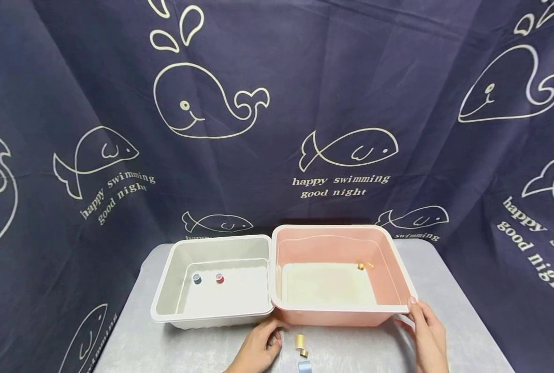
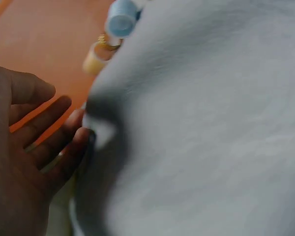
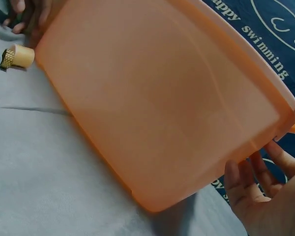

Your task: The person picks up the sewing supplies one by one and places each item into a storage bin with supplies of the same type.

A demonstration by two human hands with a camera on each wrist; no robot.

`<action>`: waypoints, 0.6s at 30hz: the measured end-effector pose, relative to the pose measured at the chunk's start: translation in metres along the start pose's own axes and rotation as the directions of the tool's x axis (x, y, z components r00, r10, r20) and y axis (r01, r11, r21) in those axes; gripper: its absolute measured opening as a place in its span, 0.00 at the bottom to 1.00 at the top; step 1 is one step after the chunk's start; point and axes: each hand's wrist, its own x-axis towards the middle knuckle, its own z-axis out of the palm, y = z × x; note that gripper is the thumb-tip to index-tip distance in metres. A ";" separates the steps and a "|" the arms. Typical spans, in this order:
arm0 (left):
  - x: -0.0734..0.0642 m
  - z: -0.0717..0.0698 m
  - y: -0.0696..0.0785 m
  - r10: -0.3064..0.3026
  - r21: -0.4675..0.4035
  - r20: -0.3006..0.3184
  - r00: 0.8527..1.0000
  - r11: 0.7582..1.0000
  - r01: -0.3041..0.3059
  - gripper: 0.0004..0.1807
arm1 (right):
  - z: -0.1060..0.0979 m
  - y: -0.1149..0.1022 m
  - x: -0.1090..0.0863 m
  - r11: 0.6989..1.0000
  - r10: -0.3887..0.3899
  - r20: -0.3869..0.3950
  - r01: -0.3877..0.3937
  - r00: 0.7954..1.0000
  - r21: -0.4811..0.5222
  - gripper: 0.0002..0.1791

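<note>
A pink plastic bin stands at the right, side by side with a light grey bin. My right hand holds the pink bin's front right corner, thumb at the rim and fingers below it against the wall. My left hand is low at the pink bin's front left corner, fingers loosely bent; whether they touch it I cannot tell. Beside that hand on the table are a yellow spool, a small gold piece and a light blue spool.
Inside the grey bin lie a small blue spool and a red one. The pink bin contains a small gold piece near its right wall. A dark blue curtain with white fish encloses the grey-covered table.
</note>
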 end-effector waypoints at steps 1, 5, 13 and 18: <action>0.001 0.004 -0.002 0.001 -0.001 0.000 1.000 1.000 -0.001 0.19 | -0.001 0.001 0.001 1.000 -0.013 0.007 0.013 1.000 -0.001 0.09; 0.001 0.016 -0.012 -0.015 -0.044 -0.027 1.000 0.999 0.014 0.23 | 0.000 0.010 0.004 0.997 -0.074 0.070 0.075 0.995 -0.008 0.12; 0.000 0.031 -0.024 0.040 -0.039 -0.152 0.988 0.998 -0.046 0.25 | 0.004 0.021 0.016 0.985 -0.162 0.093 0.166 0.982 -0.041 0.17; -0.001 0.033 -0.027 0.156 0.056 -0.122 0.980 0.987 -0.150 0.27 | 0.016 0.029 0.021 0.974 -0.225 0.004 0.224 0.974 0.031 0.20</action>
